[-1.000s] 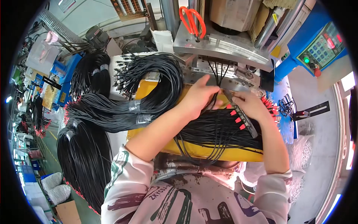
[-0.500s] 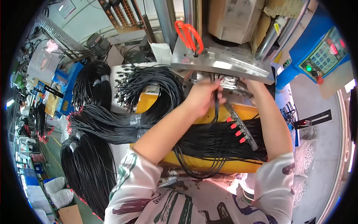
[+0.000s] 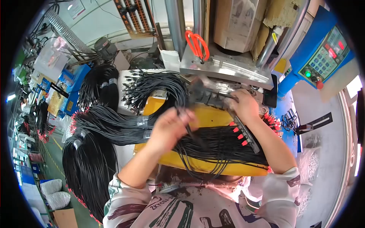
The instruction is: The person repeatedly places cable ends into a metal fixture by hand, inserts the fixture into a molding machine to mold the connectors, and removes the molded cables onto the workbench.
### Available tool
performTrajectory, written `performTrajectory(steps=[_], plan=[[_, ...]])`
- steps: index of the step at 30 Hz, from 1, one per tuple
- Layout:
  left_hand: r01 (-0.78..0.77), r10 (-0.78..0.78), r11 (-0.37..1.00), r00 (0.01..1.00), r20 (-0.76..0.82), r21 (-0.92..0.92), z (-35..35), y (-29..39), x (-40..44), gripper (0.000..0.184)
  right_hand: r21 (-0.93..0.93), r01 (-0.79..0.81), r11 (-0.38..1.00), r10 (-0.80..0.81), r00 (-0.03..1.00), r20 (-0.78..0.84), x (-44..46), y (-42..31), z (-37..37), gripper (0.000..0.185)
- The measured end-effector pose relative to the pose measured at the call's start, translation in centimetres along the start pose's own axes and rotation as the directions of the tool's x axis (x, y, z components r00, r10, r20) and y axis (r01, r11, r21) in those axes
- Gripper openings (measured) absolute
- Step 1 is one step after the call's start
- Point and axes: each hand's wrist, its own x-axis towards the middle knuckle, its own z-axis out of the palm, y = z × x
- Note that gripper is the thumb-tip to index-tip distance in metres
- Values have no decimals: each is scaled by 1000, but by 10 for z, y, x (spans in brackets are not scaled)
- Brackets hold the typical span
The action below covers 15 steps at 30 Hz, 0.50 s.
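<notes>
My left hand (image 3: 171,127), blurred by motion, is closed round a few black cables (image 3: 191,133) that hang down to its right. My right hand (image 3: 245,105) grips the end of a dark metal mould bar (image 3: 213,98), which is held level in front of the press and is partly smeared. Below that hand, a second metal bar (image 3: 249,141) with several red-capped plugs (image 3: 240,136) along it lies slanted over a spread of black cables (image 3: 216,146). These cables rest on a yellow board (image 3: 209,116).
Behind my hands stands a press with a steel plate (image 3: 228,70) and red-orange handles (image 3: 197,45). A blue control box (image 3: 321,53) is at the right. Bundled black cables (image 3: 91,167) hang at the left; more red plugs (image 3: 272,122) lie at the right.
My left hand has moved left and down from the press, drawing cables with it. My right hand has come back towards me from under the press plate, with the mould bar.
</notes>
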Motion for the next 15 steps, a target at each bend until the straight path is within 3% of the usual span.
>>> performTrajectory(steps=[1,4,5,6,7,8,9,10,12,13,14,15], plan=[[-25,4,995,978,-209,-98,-7,6,14,29,9,8,1000,-8,1000,-6,5,-4,6,27],[95,-87,995,982,-166,42,-58,-25,49,23,-46,223,974,-197,926,323,22,-21,21,24],[153,-136,981,981,-137,116,-71,-33,60,20,-48,218,975,-193,931,310,22,-22,14,24],[151,-136,981,983,-122,124,-60,-26,58,20,-77,193,978,-176,965,194,18,-27,-4,23],[-139,130,798,990,58,586,-36,-18,46,21,-104,165,981,-156,984,87,9,-30,-24,23],[-417,269,371,903,334,829,-12,-13,32,22,-131,133,982,-136,991,-12,-3,-31,-39,22],[-596,248,-159,748,616,787,0,-14,25,23,-187,87,978,-114,985,-133,-18,-14,-57,22],[-600,248,-140,749,614,788,-4,-21,30,23,-239,40,970,-102,962,-252,-36,1,-75,23],[-525,292,-289,748,596,801,-24,-34,50,23,-449,-199,871,-14,904,-427,-82,-12,-100,26],[-483,312,-369,740,595,794,-28,-38,58,23,-336,-174,926,97,967,-236,-106,-26,-108,26],[-492,311,-364,736,602,791,-12,-31,57,23,-213,-184,960,183,983,-24,-123,-38,-110,27],[-648,278,-170,691,667,742,11,-30,50,24,-218,-195,956,196,980,-16,-133,-41,-104,27]])
